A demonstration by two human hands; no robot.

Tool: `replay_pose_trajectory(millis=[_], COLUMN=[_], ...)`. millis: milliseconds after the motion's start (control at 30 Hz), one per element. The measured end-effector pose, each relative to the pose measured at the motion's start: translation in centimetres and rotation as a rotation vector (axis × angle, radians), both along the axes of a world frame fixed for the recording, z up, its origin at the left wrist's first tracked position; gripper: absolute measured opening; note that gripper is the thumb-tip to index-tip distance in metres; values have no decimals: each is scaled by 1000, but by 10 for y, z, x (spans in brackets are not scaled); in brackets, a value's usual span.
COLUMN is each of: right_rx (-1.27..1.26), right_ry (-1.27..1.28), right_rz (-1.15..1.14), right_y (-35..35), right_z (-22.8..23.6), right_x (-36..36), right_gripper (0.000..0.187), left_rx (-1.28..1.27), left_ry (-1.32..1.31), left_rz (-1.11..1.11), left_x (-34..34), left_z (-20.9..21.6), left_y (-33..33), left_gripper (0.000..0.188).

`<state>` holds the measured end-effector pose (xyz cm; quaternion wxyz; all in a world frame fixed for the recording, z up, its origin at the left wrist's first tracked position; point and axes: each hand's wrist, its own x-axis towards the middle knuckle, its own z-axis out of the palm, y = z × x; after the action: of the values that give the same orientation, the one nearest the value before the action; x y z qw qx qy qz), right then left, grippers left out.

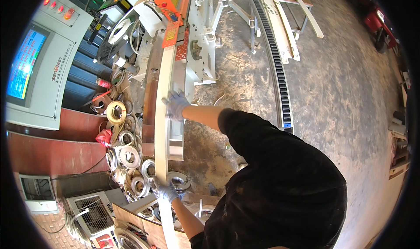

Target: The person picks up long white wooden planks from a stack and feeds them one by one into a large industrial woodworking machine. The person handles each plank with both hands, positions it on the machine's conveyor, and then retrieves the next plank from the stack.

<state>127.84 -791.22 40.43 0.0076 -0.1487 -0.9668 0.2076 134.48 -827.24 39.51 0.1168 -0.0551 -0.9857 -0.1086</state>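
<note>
A long, narrow cream board [161,144] runs from the lower edge up along the metal bed of a machine [177,146], its far end reaching the orange guard [169,35]. My right hand [176,105], in a light grey glove, lies on the board's right side with fingers spread and pressed against it. Closer to the bottom, my left hand [165,192], also gloved, is wrapped round the board, fingers over its left edge. The underside of that grip is hidden.
At left stands a control cabinet with a lit screen [27,61]. Many rolls of edge banding [130,156] lie on the floor left of the board. A roller track [280,74] and long pale boards [280,26] stand to the right; a red vehicle [379,23] is far right.
</note>
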Motion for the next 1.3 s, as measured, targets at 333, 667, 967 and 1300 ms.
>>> replay_pose_trajectory(millis=[333,667,967,1300], right_rx=[-48,-6,92,11], right_ry=[26,2,9,-17], right_rz=[342,332,330,276], right_y=[-110,-141,-150,-149], right_z=[-2,-6,-6,-4], right_x=[83,94,92,83], right_gripper=[88,88,92,96], left_rx=[14,261,274,318], left_ry=[50,81,51,29], left_rz=[-266,-335,-279,-268], left_x=[109,185,198,199], left_z=[-20,-26,-27,-29], left_y=[2,-27,-43,-49], left_gripper=[55,49,45,45])
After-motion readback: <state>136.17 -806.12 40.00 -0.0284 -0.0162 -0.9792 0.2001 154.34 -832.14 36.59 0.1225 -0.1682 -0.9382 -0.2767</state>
